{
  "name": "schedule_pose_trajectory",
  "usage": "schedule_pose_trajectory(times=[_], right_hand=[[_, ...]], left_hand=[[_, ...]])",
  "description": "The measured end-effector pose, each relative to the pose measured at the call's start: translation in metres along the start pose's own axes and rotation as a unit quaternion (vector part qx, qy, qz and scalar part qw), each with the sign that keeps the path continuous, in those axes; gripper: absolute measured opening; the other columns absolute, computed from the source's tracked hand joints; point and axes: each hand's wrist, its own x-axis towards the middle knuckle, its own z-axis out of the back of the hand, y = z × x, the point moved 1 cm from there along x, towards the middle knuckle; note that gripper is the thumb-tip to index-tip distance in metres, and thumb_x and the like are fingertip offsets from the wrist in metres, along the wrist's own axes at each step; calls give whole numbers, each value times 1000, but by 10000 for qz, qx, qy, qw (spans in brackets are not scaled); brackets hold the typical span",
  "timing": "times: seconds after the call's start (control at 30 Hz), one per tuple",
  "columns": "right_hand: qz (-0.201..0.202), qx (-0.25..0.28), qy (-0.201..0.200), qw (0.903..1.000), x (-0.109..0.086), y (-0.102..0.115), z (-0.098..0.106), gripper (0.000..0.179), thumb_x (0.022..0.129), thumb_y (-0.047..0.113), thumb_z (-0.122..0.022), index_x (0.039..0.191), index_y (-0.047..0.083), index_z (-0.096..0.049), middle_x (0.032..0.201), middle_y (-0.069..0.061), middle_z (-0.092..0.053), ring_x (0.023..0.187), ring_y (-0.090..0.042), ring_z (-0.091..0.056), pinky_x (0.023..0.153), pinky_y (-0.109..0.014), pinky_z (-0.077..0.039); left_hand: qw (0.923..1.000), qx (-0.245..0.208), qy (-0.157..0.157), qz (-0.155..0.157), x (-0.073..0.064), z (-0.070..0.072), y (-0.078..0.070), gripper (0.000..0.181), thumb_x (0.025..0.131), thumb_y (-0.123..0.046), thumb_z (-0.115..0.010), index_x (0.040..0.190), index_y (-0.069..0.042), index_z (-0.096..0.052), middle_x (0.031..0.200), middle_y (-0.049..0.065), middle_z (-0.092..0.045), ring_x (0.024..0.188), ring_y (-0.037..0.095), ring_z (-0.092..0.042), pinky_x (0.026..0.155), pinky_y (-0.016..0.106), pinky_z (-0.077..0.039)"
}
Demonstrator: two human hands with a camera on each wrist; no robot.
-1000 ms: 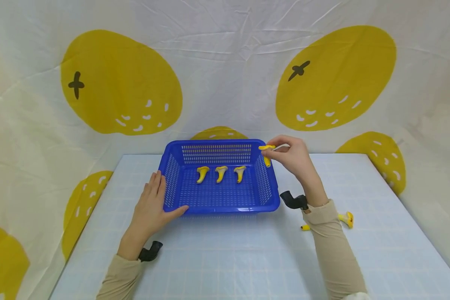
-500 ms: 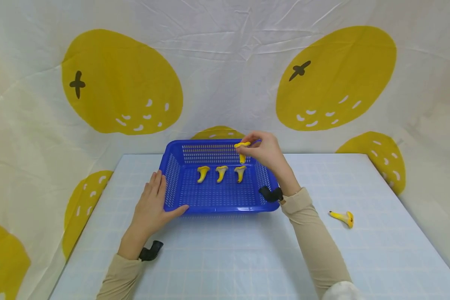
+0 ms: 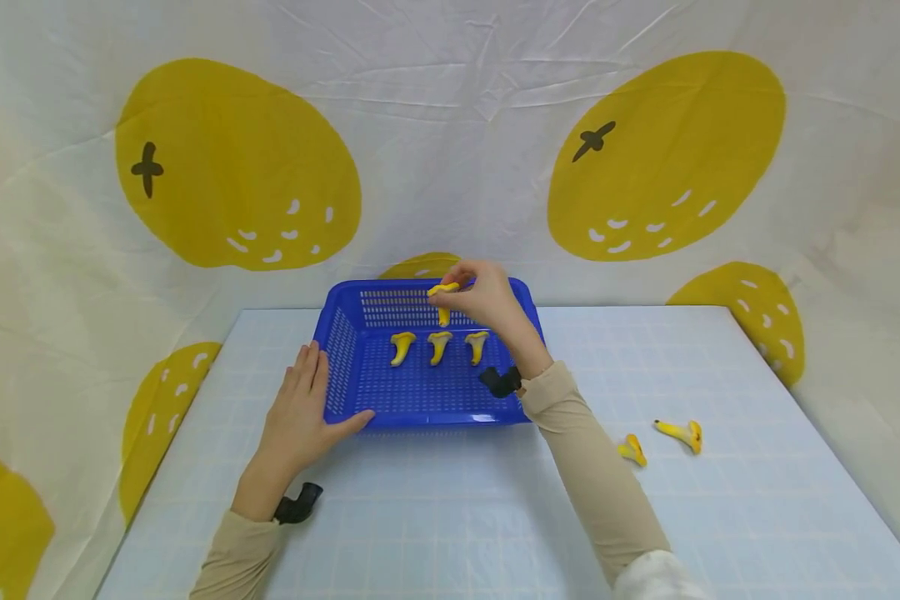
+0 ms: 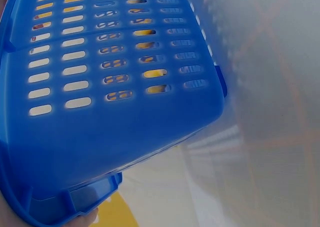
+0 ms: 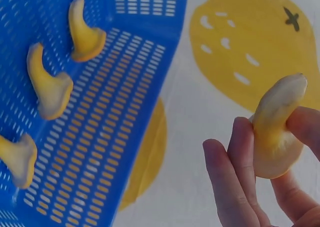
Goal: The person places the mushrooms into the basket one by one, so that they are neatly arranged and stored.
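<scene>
A blue perforated plastic basket (image 3: 420,422) stands on the table, and inside it three yellow mushrooms lie in a row: a left one (image 3: 402,347), a middle one (image 3: 439,347) and a right one (image 3: 476,346). My left hand (image 3: 296,421) rests on the basket's left side with straight fingers, its thumb on the front rim. Over the back part of the basket, my right hand (image 3: 487,298) pinches another yellow mushroom (image 5: 275,132) between thumb and fingers, cap up and stem down in the head view. Through the slots in the left wrist view, bits of yellow show behind the basket wall (image 4: 110,137).
Two more yellow mushrooms lie on the table right of the basket: one (image 3: 681,434) in full view, the other (image 3: 633,451) partly hidden by the right sleeve (image 3: 592,475). A pale checked cloth (image 3: 435,517) covers the table. Behind hangs a white curtain (image 3: 450,167) with yellow fruit prints.
My right hand has carried the pinched mushroom leftward, from the basket's right rim to above its back middle. My left hand and the mushrooms in the basket have stayed put.
</scene>
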Motion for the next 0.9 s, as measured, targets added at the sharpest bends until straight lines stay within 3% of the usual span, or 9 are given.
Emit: schedule_pose_trajectory(times=[0.37, 0.57, 0.9], right_hand=[[-141, 13, 252, 9996, 11, 1, -33, 22, 81, 23, -84, 93, 10, -71, 85, -9, -61, 76, -24, -56, 60, -33, -49], [-342, -169, 451, 9983, 15, -5, -52, 24, 81, 25, -84, 98, 11, -72, 92, -7, -63, 84, -23, -58, 64, -32, -52], [-342, -49, 727, 9968, 17, -15, -71, 21, 82, 20, -83, 95, 9, -72, 88, -7, -67, 78, -25, -64, 62, -31, -53]], left_hand=[[10000, -23, 37, 25, 0, 0, 0, 120, 82, -70, -63, 153, 12, -12, 163, 27, -2, 150, 41, -1, 121, 54, -7], [10000, -33, 10, -13, 0, 0, 1, 120, 82, -70, -64, 153, 12, -13, 162, 27, -3, 151, 39, 1, 121, 55, -8], [10000, -43, -25, -56, -2, 3, -1, 119, 82, -68, -65, 152, 14, -15, 162, 29, -6, 150, 42, -4, 121, 53, -7]])
